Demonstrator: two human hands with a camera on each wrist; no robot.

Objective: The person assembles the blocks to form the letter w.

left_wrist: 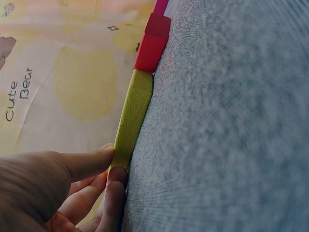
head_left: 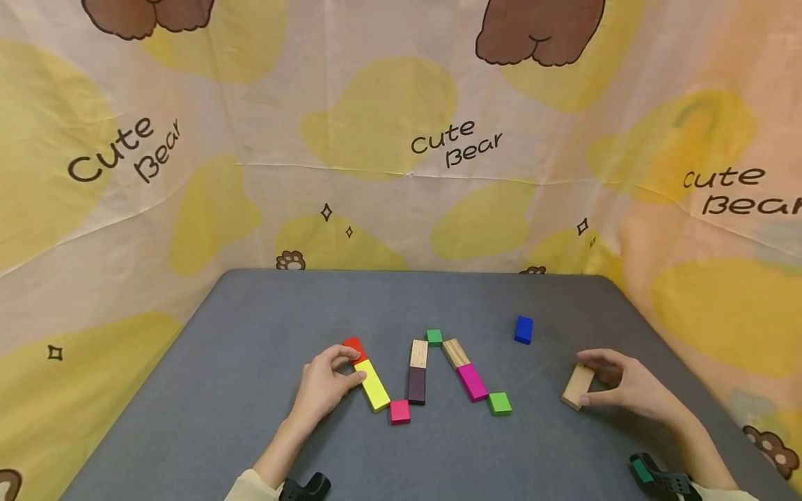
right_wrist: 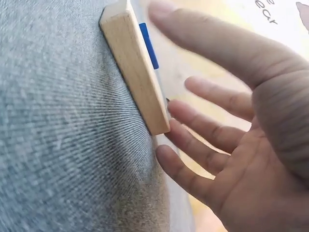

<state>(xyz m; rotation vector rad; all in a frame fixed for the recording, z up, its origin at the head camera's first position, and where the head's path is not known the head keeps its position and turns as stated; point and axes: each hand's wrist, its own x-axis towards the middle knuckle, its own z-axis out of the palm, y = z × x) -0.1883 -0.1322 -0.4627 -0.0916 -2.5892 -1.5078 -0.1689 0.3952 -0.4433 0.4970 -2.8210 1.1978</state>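
Note:
My left hand [head_left: 322,390] reaches the outer end of a block row from its left side. Its bent index finger touches the red block [head_left: 352,343], and the thumb touches the yellow block [head_left: 374,391]. In the left wrist view, fingers hide the red block, while the yellow block [left_wrist: 131,113] runs up to a pinkish-red block [left_wrist: 153,43]. Around a plain wooden block [head_left: 578,387] my right hand [head_left: 629,385] is spread. The right wrist view shows the thumb [right_wrist: 188,29] apart from that wooden block [right_wrist: 135,72], with several fingertips near its other end.
The zigzag continues with a pink-red block [head_left: 399,412], a dark block [head_left: 416,386], a wood-grain block [head_left: 419,353], a green block [head_left: 434,338], another wood-grain block [head_left: 456,353], a magenta block [head_left: 473,383] and a second green block [head_left: 500,403]. Apart stands a blue block [head_left: 523,330].

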